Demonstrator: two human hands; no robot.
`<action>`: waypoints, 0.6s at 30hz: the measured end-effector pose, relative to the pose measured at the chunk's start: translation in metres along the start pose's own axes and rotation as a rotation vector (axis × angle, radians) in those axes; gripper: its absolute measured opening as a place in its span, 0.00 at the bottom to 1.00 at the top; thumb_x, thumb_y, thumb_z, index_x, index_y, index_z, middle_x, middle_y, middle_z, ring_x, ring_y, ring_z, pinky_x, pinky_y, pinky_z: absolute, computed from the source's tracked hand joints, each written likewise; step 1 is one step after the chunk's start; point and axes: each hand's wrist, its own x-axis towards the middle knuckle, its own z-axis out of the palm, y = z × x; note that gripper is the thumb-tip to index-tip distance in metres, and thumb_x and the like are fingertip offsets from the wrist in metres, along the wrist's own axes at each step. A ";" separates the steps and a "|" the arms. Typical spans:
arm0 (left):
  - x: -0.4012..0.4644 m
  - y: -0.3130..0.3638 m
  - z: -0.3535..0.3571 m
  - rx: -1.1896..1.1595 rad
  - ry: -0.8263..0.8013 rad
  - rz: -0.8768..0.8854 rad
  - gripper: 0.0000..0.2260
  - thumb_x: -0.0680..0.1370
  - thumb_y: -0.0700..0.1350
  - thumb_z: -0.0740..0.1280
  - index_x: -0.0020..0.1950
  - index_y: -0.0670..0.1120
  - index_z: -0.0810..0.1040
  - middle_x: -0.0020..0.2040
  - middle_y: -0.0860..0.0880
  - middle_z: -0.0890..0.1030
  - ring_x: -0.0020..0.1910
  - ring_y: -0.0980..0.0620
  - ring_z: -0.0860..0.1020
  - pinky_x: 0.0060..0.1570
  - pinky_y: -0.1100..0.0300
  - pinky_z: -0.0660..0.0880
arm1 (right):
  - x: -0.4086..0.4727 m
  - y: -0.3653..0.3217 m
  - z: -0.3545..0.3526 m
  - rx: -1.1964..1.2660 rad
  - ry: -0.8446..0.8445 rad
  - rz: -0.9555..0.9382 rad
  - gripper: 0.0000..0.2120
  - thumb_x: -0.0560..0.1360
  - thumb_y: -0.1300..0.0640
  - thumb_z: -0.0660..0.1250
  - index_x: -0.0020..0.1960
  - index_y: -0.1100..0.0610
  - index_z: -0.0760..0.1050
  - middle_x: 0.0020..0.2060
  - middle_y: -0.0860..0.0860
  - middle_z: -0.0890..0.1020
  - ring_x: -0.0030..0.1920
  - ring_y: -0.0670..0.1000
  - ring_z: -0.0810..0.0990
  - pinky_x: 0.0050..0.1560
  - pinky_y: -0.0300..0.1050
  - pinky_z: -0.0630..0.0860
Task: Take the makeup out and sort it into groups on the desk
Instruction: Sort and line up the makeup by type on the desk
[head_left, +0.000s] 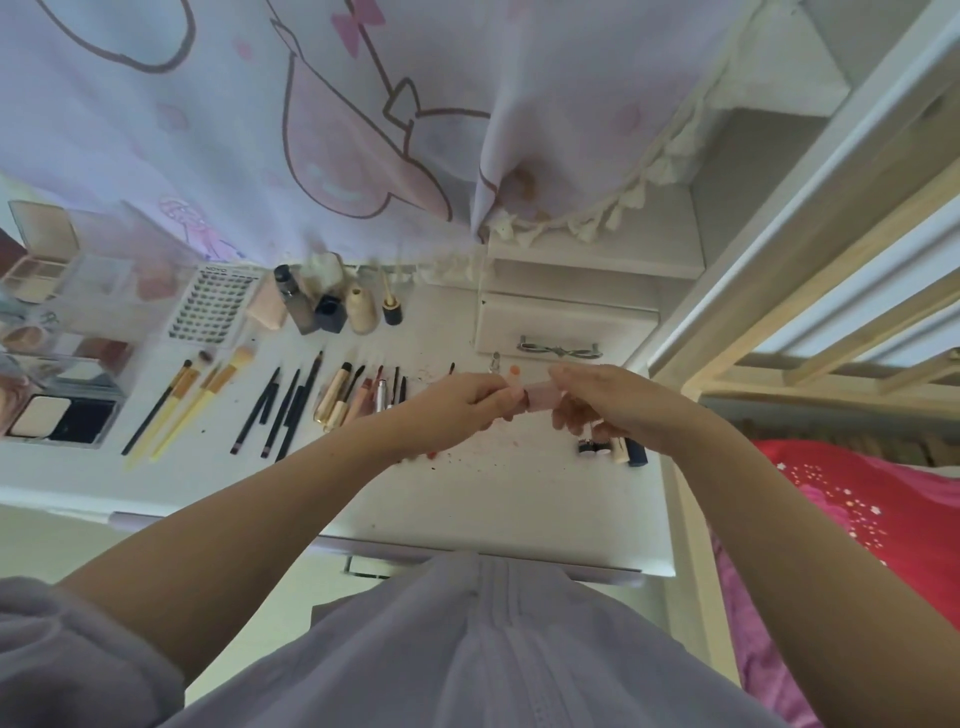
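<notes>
Head view: your fingers (506, 401) of both hands pinch one small pink tube (540, 395), held in the air above the worktop (493, 499). Your left hand (460, 402) grips its left end, your right hand (602, 400) curls round the right end, and the tube bridges the gap between them. It looks as if you are capping or uncapping it, though I cannot tell which.

Outward from there, much of the sorting looks done. Just left of your left hand lies a row of lip and mascara sticks (358, 395), then dark pencils (283, 410), then yellow-handled brushes (189, 400). Farther back stand bottles (332, 306) beside a lash card (210, 306). At far left sit compacts (60, 421) and clear boxes (78, 291) that still seem to hold some items. Near your right hand, close to the worktop's right edge, a few short tubes (613, 449) lie together.

My judgement: the task is well along; the pink tube has yet to join a group, probably the short tubes just below your right hand or the sticks to the left, and whatever stays in the boxes is still to be taken out.
</notes>
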 end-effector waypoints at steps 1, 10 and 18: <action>0.000 0.001 0.001 -0.001 0.000 -0.002 0.15 0.82 0.53 0.53 0.48 0.47 0.76 0.34 0.52 0.72 0.29 0.58 0.70 0.33 0.64 0.68 | 0.001 0.000 0.000 -0.011 0.010 0.027 0.21 0.79 0.41 0.55 0.47 0.56 0.77 0.30 0.48 0.77 0.28 0.44 0.72 0.28 0.34 0.66; 0.001 -0.001 0.007 -0.184 -0.100 -0.077 0.18 0.81 0.55 0.54 0.44 0.46 0.76 0.29 0.54 0.68 0.22 0.61 0.64 0.27 0.67 0.64 | -0.003 0.011 -0.010 0.074 -0.136 0.026 0.15 0.74 0.47 0.67 0.55 0.56 0.76 0.44 0.48 0.82 0.43 0.45 0.79 0.45 0.43 0.74; 0.005 -0.006 -0.001 -0.592 -0.334 -0.238 0.20 0.81 0.58 0.52 0.42 0.44 0.72 0.26 0.53 0.59 0.25 0.56 0.55 0.25 0.64 0.50 | -0.002 0.011 -0.002 0.034 -0.104 -0.056 0.11 0.76 0.49 0.66 0.52 0.56 0.75 0.39 0.48 0.81 0.38 0.43 0.76 0.39 0.38 0.73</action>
